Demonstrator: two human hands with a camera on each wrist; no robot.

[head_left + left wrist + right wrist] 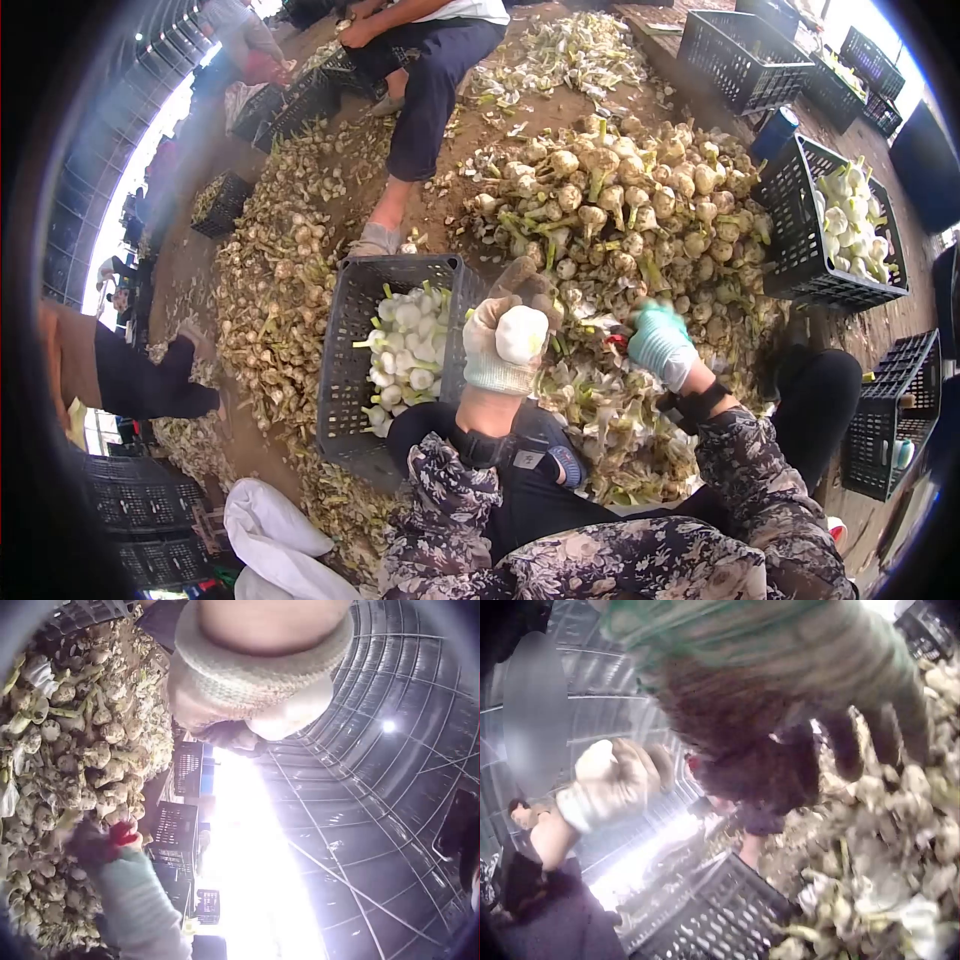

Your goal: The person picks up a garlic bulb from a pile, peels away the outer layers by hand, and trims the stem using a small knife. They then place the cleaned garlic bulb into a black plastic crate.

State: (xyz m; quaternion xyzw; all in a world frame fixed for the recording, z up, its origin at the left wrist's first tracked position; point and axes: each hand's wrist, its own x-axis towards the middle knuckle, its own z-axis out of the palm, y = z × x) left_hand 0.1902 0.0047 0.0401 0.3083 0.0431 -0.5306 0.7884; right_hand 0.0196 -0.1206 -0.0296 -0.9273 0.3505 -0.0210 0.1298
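My left hand [486, 352], in a pale knit glove with dark fingers, holds a peeled white garlic bulb [521, 334] at chest side of the crate. That bulb [596, 759] also shows in the right wrist view. To the right, my right hand [661, 340] wears a green-and-white glove and is blurred over the garlic heap. A small red tool [124, 832] sticks out by its thumb; its working end is hidden. Unpeeled garlic bulbs [640, 185] with cut stems are heaped before both hands. Loose skins [620, 425] lie below the right hand.
A black crate [340, 330] of cleaned garlic stands left of my left hand. Another crate [810, 255] with white bulbs is at the right. A person's leg [425, 130] is ahead, beyond the crate. A white sack [275, 530] lies at lower left.
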